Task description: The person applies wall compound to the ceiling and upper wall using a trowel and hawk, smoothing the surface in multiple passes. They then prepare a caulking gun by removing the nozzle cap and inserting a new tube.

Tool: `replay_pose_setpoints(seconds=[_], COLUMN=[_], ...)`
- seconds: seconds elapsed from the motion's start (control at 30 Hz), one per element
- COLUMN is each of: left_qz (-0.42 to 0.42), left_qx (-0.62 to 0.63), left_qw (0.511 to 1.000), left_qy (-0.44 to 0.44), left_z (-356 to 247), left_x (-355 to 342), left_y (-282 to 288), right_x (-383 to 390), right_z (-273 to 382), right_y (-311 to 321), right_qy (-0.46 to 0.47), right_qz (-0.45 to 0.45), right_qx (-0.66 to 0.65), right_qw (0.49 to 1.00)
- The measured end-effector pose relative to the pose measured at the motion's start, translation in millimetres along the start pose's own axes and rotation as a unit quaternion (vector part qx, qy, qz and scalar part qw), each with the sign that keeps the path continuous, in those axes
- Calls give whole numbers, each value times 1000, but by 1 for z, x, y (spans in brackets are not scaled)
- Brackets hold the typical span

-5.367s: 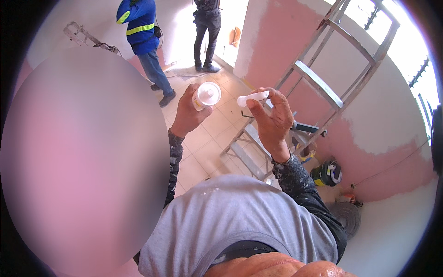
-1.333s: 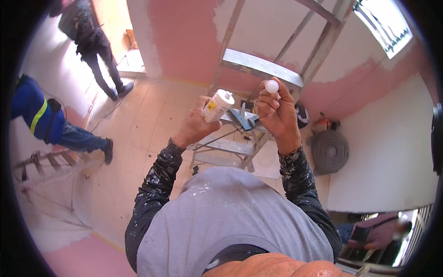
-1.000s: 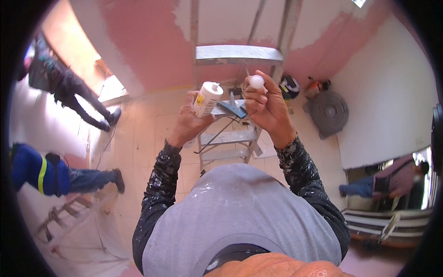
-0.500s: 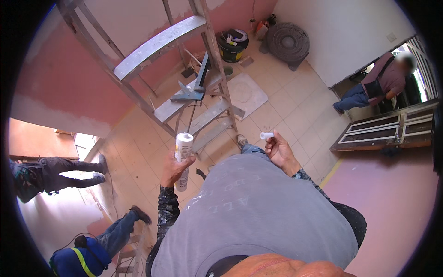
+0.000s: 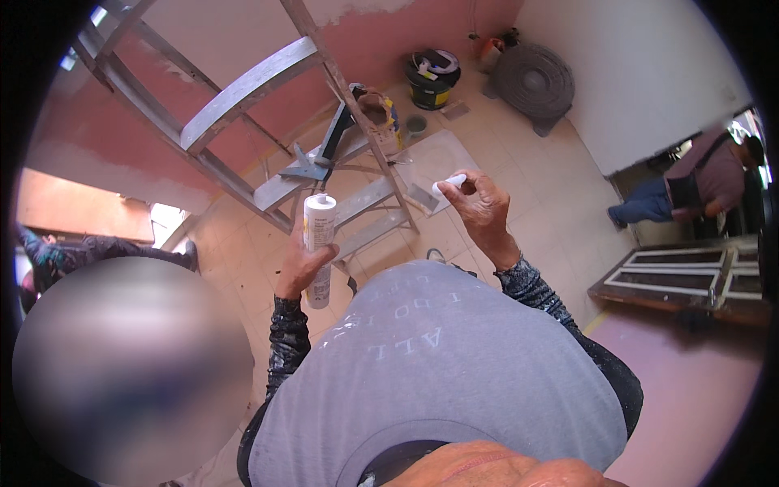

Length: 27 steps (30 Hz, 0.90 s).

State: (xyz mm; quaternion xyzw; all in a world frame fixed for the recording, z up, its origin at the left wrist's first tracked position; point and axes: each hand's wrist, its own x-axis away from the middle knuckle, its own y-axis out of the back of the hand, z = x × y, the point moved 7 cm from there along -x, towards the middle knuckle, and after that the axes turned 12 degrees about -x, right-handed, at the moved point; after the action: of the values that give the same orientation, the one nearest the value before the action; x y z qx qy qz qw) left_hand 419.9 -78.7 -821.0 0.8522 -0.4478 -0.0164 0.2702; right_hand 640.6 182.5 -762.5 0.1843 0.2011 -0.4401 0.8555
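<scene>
In my left hand (image 5: 302,264) a white sealant cartridge (image 5: 320,217) stands nearly upright, fingers and thumb wrapped round its lower half. Its top end shows a short stub. My right hand (image 5: 488,213) is raised in front of me, pinching a small white plastic nozzle (image 5: 449,184) between thumb and fingers. The nozzle and the cartridge are apart. Ahead of the cartridge, a teal and black caulking gun (image 5: 305,169) rests on a step of the metal stepladder (image 5: 251,91).
A black bucket (image 5: 429,79), an opened bag (image 5: 380,118) and a round dark grey object (image 5: 531,77) stand beyond the ladder. A flat board (image 5: 450,154) lies on the tiles. One person (image 5: 704,180) is at the right opening, another (image 5: 122,252) at left. A blurred patch covers the lower left.
My right hand has risen and moved forward with the nozzle, which now points left. My left hand and the cartridge are slightly higher. The view has shifted; a blurred patch covers the lower left.
</scene>
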Motion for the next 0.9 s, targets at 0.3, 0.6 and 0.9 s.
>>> replay_pose_setpoints(seconds=[0.3,0.6,0.9], left_qz=[-61,-95,-111], left_qx=[-60,-25,-61], left_qw=[996,993,989], left_qy=[20,-67,-79], left_z=[-48,-102,-112], left_x=[-2,-7,-1], left_y=[-59,-70,-53], right_x=[-67,-76,-93], right_z=[1,-29,1], right_y=[39,-21,-48], right_qy=[136,-217,-175], right_qz=[63,161,213], right_qx=[22,-479,-493], right_qw=[988,835,825])
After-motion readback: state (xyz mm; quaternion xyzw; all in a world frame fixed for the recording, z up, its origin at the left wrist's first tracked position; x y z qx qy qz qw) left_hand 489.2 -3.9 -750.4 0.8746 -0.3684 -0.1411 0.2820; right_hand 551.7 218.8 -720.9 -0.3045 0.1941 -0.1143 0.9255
